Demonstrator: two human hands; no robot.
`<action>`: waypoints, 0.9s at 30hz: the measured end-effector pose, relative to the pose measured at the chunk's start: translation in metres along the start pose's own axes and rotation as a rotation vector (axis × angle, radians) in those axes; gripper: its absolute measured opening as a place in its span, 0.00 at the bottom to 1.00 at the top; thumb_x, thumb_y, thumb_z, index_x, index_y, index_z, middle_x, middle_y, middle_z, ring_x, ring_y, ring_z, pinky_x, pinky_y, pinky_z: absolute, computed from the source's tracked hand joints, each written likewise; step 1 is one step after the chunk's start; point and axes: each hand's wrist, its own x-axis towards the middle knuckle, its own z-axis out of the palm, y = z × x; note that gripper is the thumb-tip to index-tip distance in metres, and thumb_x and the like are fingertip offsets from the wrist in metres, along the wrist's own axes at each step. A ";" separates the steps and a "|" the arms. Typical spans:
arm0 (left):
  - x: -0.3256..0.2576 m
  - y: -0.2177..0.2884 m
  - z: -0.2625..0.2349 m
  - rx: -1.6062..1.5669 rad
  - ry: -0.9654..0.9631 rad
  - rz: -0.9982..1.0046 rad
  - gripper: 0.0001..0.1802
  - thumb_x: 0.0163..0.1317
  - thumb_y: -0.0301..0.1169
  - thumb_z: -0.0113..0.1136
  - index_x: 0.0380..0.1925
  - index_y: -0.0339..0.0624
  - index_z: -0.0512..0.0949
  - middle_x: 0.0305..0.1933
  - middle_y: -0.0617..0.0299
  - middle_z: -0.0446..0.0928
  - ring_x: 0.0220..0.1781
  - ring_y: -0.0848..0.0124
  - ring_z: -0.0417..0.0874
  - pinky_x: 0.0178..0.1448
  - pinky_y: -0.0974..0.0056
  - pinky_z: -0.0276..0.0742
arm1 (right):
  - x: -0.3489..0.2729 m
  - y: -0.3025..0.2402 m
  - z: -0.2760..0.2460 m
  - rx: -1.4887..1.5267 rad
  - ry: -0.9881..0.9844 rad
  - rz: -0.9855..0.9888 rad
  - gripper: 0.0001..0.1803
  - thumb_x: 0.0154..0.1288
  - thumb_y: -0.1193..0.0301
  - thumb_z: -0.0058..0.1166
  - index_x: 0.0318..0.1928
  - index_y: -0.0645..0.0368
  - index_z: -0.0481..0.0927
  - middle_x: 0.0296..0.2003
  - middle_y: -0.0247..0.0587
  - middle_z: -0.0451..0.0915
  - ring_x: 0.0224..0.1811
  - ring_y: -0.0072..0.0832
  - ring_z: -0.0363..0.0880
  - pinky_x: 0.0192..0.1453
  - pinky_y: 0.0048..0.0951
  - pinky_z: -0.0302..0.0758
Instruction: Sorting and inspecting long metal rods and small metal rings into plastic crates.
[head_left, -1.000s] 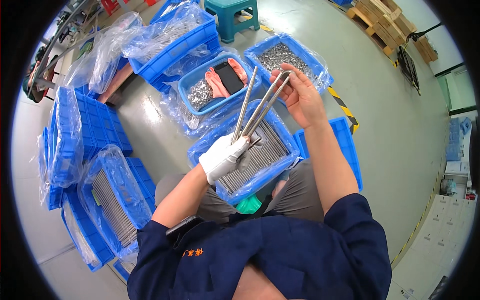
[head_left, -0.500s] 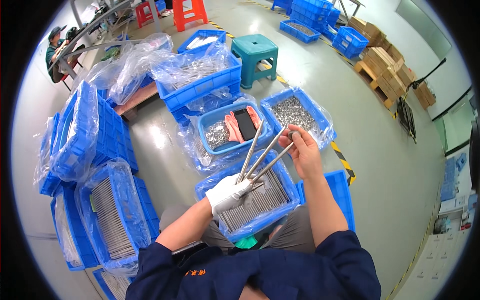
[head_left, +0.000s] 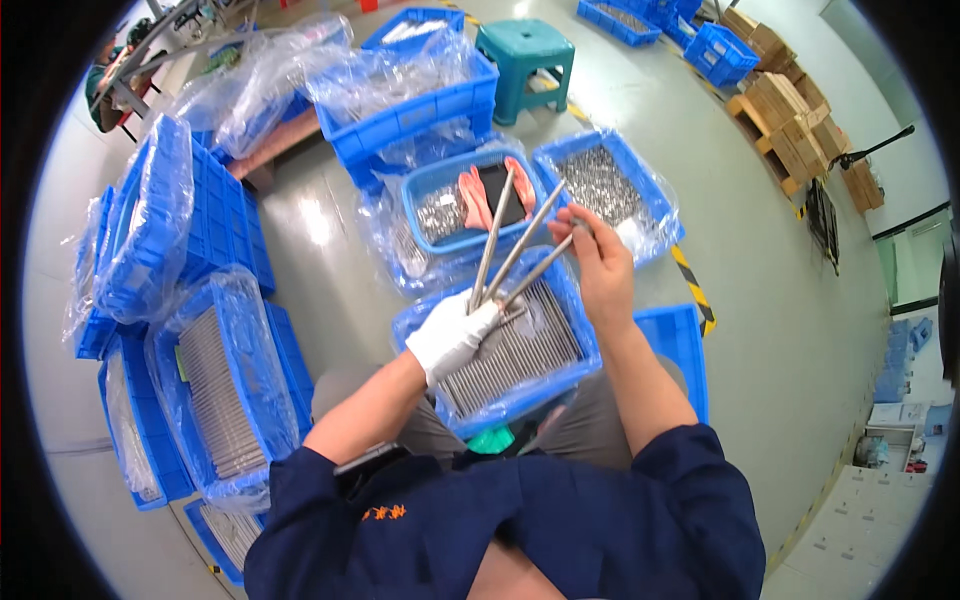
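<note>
My left hand (head_left: 452, 338), in a white glove, is closed around the lower ends of several slim metal rods (head_left: 517, 252). Three of them fan upward and away from me. My bare right hand (head_left: 606, 270) pinches a small metal piece (head_left: 580, 227) at the upper tip of the rightmost rod. Fingers partly hide the piece, so I cannot tell whether it sits on the rod. Below both hands, between my knees, a plastic-lined blue crate (head_left: 497, 420) holds rows of similar rods.
Beyond my hands stands a light blue tub (head_left: 452, 250) with small metal parts, pink gloves (head_left: 475, 203) and a black phone (head_left: 517, 207). Right of it, a lined crate (head_left: 655, 190) holds more small parts. Blue crates (head_left: 225, 230) stack at left; a green stool (head_left: 527, 50) stands beyond.
The whole scene has shifted upward in the picture as my head moved. My right fingers have turned and closed further over the small piece at the rod tip. The left hand keeps its grip.
</note>
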 end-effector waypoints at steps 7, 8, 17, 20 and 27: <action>0.007 -0.004 -0.003 0.000 0.043 -0.012 0.18 0.58 0.43 0.47 0.38 0.41 0.72 0.16 0.70 0.64 0.14 0.82 0.61 0.17 0.76 0.55 | -0.019 0.014 0.014 -0.113 -0.165 0.057 0.16 0.63 0.76 0.37 0.52 0.65 0.65 0.46 0.43 0.70 0.46 0.28 0.71 0.51 0.27 0.67; 0.006 -0.003 -0.003 0.002 0.034 -0.033 0.18 0.58 0.43 0.47 0.39 0.40 0.71 0.16 0.71 0.62 0.14 0.83 0.59 0.17 0.77 0.54 | -0.017 0.013 0.012 -0.037 -0.187 0.103 0.17 0.62 0.75 0.38 0.52 0.65 0.65 0.46 0.42 0.71 0.45 0.26 0.72 0.48 0.24 0.67; -0.005 0.010 -0.010 -0.058 -0.152 -0.112 0.23 0.58 0.48 0.45 0.39 0.38 0.71 0.11 0.71 0.59 0.11 0.83 0.56 0.15 0.76 0.50 | 0.015 -0.009 -0.036 0.129 -0.359 0.312 0.19 0.56 0.80 0.45 0.51 0.58 0.68 0.42 0.40 0.73 0.39 0.23 0.74 0.45 0.24 0.72; -0.002 0.004 -0.013 0.013 -0.147 -0.121 0.19 0.59 0.44 0.45 0.38 0.40 0.72 0.12 0.71 0.59 0.12 0.82 0.58 0.16 0.76 0.52 | 0.028 -0.019 -0.065 0.243 -0.209 0.261 0.19 0.54 0.80 0.46 0.50 0.59 0.69 0.41 0.41 0.73 0.37 0.24 0.75 0.45 0.24 0.72; 0.008 -0.011 -0.014 0.747 0.099 0.086 0.13 0.56 0.38 0.46 0.35 0.41 0.72 0.26 0.49 0.72 0.29 0.53 0.73 0.34 0.60 0.67 | 0.026 -0.014 -0.049 0.216 -0.202 0.388 0.15 0.55 0.79 0.44 0.46 0.63 0.67 0.41 0.43 0.72 0.37 0.25 0.74 0.43 0.23 0.73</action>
